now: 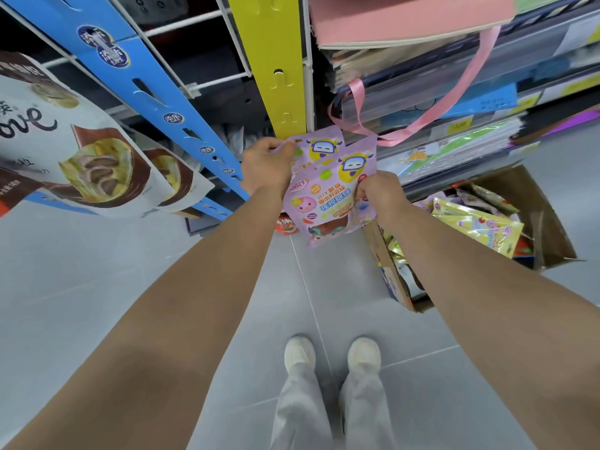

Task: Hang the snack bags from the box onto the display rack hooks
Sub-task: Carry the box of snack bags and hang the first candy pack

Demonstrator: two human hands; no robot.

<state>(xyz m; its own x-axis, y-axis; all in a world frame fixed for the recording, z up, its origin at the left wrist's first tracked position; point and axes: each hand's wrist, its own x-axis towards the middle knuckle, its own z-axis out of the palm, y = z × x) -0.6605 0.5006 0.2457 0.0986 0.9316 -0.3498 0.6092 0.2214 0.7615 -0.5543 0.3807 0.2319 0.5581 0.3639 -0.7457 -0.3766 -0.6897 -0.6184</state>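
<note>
Grey tiled floor point(97, 271) below display rack point(276, 60)

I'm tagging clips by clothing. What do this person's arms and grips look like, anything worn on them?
The left forearm and right forearm are bare, with no sleeves in view. The left grip and right grip wear no gloves, and no watch, ring or wristband shows.

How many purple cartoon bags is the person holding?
2. The rear purple bag is pinched at its top by the left hand; the front purple bag overlaps it, gripped by the right hand. Others may be hidden behind them.
</note>
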